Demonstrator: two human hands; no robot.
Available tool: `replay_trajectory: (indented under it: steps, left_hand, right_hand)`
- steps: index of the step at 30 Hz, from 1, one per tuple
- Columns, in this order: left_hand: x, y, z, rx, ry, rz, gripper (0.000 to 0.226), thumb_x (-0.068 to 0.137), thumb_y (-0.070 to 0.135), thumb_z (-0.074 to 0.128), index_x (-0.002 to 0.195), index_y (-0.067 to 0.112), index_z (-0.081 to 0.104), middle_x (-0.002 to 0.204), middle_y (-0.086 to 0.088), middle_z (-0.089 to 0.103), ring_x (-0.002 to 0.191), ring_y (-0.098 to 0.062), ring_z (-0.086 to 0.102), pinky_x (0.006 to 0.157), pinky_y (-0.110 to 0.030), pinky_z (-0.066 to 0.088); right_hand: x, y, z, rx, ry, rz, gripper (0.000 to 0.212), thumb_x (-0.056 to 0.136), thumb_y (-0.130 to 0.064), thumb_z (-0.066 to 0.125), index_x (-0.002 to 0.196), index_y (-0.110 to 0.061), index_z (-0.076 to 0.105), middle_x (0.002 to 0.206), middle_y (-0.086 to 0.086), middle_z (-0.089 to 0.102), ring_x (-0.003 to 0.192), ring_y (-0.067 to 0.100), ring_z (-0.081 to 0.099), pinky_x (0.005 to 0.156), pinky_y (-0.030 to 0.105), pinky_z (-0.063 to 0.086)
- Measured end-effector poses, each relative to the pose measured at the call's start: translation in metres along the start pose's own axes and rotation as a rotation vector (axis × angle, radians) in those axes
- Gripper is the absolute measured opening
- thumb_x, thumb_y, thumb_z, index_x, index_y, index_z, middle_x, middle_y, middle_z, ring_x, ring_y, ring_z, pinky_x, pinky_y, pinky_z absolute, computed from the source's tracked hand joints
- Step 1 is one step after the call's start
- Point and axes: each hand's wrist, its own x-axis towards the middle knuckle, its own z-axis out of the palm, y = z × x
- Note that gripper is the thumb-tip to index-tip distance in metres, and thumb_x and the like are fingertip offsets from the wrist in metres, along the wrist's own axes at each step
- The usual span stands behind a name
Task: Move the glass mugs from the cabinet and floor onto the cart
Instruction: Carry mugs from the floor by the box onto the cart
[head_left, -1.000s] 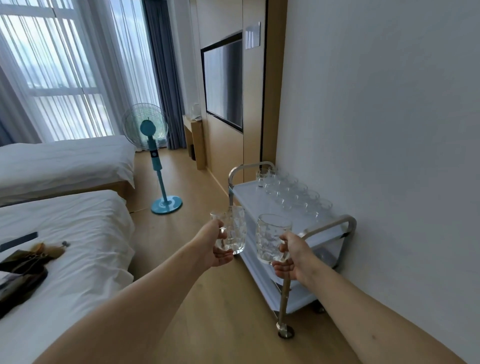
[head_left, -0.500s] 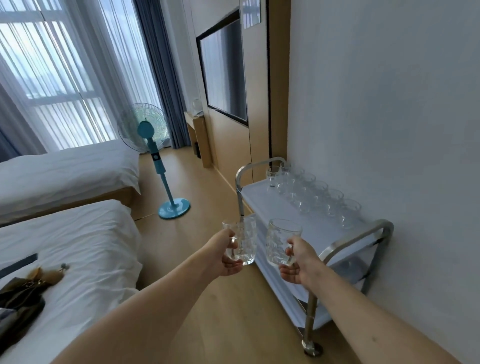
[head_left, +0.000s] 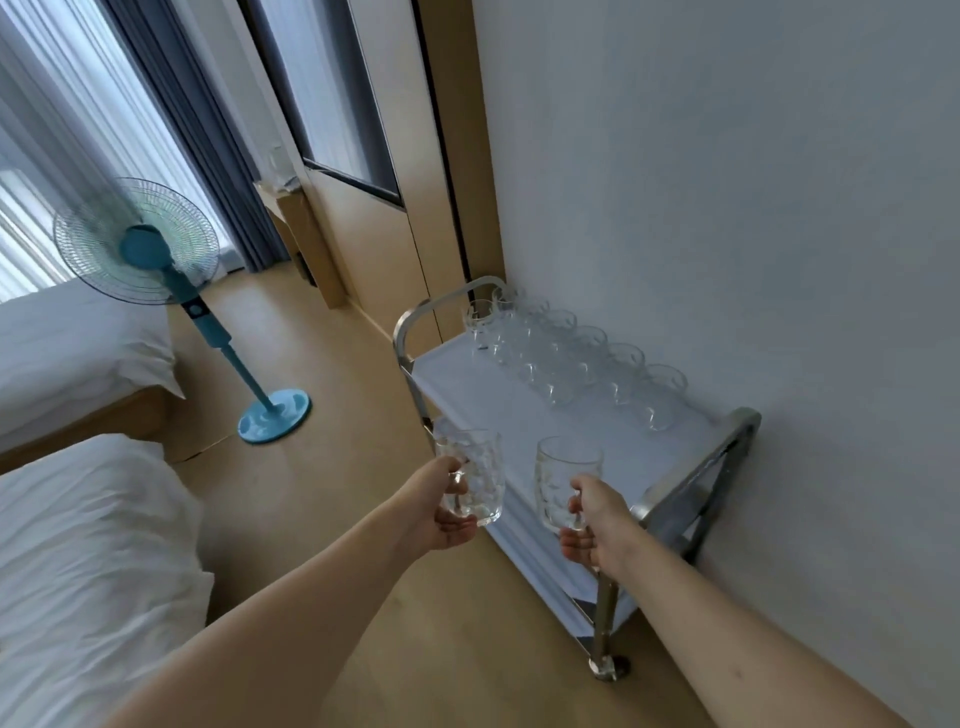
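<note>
My left hand (head_left: 436, 512) grips the handle of a dimpled glass mug (head_left: 475, 475), held upright just off the cart's near left edge. My right hand (head_left: 597, 522) grips a second glass mug (head_left: 563, 486) by its handle, above the near part of the cart's top shelf. The white cart (head_left: 467, 395) with steel end rails stands against the right wall. Several glass mugs (head_left: 566, 358) stand in rows along the wall side of its top shelf.
A blue pedestal fan (head_left: 156, 260) stands on the wooden floor to the left. Two white beds (head_left: 78, 545) fill the left side. A wall-mounted TV (head_left: 332, 93) and a wooden cabinet (head_left: 301, 234) lie beyond the cart.
I have come closer to the cart and look down on it more steeply. Both hands carried their mugs forward, the right one now over the top shelf.
</note>
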Motion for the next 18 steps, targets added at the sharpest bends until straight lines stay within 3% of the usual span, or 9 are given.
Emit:
replay_trajectory:
  steps: [6,11,15,18]
  left_hand:
    - [0.058,0.019,0.011,0.058,-0.066,-0.055,0.030,0.094,0.034,0.055,0.097,0.004,0.057,0.087,-0.021,0.060,0.081,-0.033,0.058,0.072,-0.039,0.056]
    - [0.112,0.050,0.014,0.120,-0.163,-0.080,0.029,0.092,0.033,0.059,0.090,0.005,0.057,0.090,-0.020,0.058,0.072,-0.030,0.056,0.074,-0.039,0.056]
    - [0.150,0.077,0.013,0.202,-0.257,-0.103,0.028,0.084,0.034,0.064,0.079,0.008,0.057,0.097,-0.022,0.062,0.065,-0.027,0.057,0.055,-0.033,0.054]
    - [0.174,0.095,0.018,0.257,-0.309,-0.092,0.030,0.088,0.034,0.061,0.078,0.006,0.057,0.087,-0.019,0.056,0.061,-0.027,0.054,0.066,-0.036,0.058]
  right_hand:
    - [0.033,-0.007,0.006,0.073,0.069,0.056,0.028,0.096,-0.037,0.048,0.088,-0.009,0.051,0.084,0.016,0.052,0.064,0.025,0.052,0.055,0.032,0.052]
    - [0.060,-0.009,0.020,0.151,0.166,0.079,0.025,0.094,-0.034,0.052,0.087,-0.010,0.052,0.080,0.013,0.049,0.063,0.024,0.050,0.057,0.031,0.050]
    - [0.073,-0.008,0.038,0.225,0.262,0.113,0.028,0.092,-0.038,0.054,0.090,-0.011,0.055,0.085,0.013,0.051,0.067,0.025,0.052,0.058,0.031,0.052]
    - [0.079,-0.011,0.051,0.270,0.334,0.123,0.030,0.092,-0.041,0.054,0.090,-0.012,0.056,0.086,0.013,0.054,0.068,0.026,0.054,0.060,0.032,0.053]
